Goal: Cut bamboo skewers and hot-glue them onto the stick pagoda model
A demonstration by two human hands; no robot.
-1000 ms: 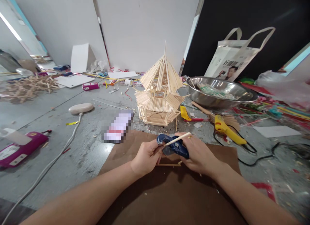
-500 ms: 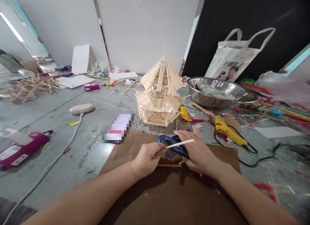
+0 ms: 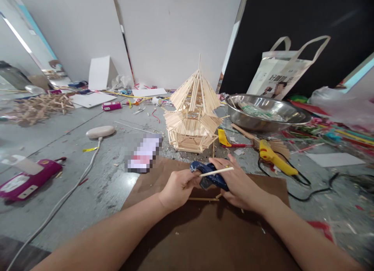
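My left hand [image 3: 179, 188] pinches one end of a thin pale wooden stick [image 3: 217, 171]. The stick lies across a blue hand cutter [image 3: 214, 179] with a curved jaw, its free end pointing right. Around the cutter's handles is my right hand [image 3: 238, 183], some fingers lifted and partly spread. Under the hands, on a brown sheet [image 3: 210, 240], lie another thin stick [image 3: 203, 199] and small offcuts. Just beyond the sheet stands a tiered pagoda model [image 3: 193, 115] built from wooden sticks.
Left of the model lie a blurred phone [image 3: 145, 153], a white oval device [image 3: 101, 132] on a cable and a purple power strip [image 3: 33, 179]. On the right are a yellow glue gun [image 3: 277, 158], a metal basin [image 3: 265, 123] and a tote bag [image 3: 279, 72]. Loose sticks [image 3: 43, 105] pile at far left.
The stick's free end has dropped from a steep slant to nearly level. My right hand's fingers have loosened and lifted on the cutter. The left hand keeps its pinch.
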